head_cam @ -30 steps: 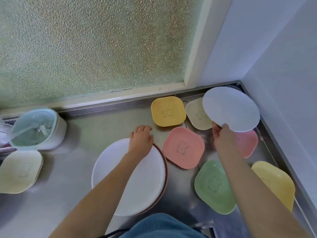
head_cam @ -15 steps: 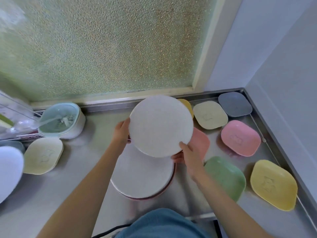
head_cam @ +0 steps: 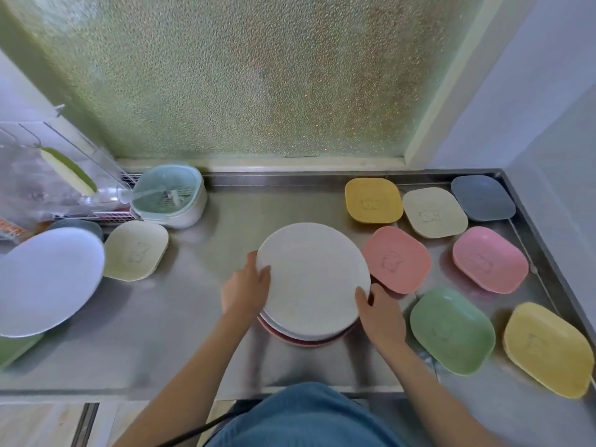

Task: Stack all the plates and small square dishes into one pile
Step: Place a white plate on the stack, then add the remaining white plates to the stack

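Observation:
A round white plate (head_cam: 311,275) lies on top of a pile of plates (head_cam: 303,338) in the middle of the steel counter; a pink rim shows at the pile's bottom. My left hand (head_cam: 246,287) grips the white plate's left edge and my right hand (head_cam: 379,312) grips its lower right edge. Small square dishes lie to the right: yellow (head_cam: 372,204), cream (head_cam: 433,212), grey-blue (head_cam: 482,198), pink (head_cam: 398,259), a second pink (head_cam: 488,259), green (head_cam: 451,330) and a second yellow (head_cam: 548,348). At left sit a cream dish (head_cam: 135,251) and a large white plate (head_cam: 45,280).
A white and mint strainer basket (head_cam: 171,196) stands at the back left beside a wire dish rack (head_cam: 48,182). A green dish (head_cam: 14,350) peeks from under the large plate. A frosted window is behind, a wall bounds the right, and the counter's front edge (head_cam: 161,393) is near me.
My right hand has carried the white plate from the back right corner over to the pile. My left hand has come to its left edge, and the plate has been lowered onto the pile.

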The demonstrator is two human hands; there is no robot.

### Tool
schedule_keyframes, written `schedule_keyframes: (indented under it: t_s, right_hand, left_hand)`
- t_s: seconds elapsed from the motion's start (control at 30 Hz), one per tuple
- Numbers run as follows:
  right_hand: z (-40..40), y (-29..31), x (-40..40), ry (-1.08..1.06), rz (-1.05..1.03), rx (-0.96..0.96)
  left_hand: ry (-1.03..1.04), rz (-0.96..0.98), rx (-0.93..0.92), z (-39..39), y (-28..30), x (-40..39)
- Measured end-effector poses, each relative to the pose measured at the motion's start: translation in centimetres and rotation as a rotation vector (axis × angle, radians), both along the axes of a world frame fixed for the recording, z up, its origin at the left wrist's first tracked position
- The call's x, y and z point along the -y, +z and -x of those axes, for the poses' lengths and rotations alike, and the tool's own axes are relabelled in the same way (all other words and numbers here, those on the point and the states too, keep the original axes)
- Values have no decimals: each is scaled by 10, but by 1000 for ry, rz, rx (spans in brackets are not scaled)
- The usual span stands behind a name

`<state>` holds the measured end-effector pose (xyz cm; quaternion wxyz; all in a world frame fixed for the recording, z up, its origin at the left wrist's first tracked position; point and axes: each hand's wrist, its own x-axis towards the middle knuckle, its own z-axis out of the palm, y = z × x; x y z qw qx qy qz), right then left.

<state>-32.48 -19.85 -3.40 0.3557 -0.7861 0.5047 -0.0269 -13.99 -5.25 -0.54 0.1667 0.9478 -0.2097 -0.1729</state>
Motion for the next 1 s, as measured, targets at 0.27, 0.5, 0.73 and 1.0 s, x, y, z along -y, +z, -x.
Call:
schedule_keyframes:
  t_s: [0.27,0.5,0.73,1.0]
  right_hand:
    - [-6,-8,-5,-49,102,12]
    - [-16,-22,-4,26,56,133]
    - [-16,-24,-5,-22,-80,268]
    - [-21,-19,-16,-91,-184,341]
  left_hand:
    - [-108,-179,108,0,-5,-17]
    - [6,275,-366,-4,-23,-23]
    - [133,451,-518,5,-14,-22]
    - [234,545,-614,7,-14,-22]
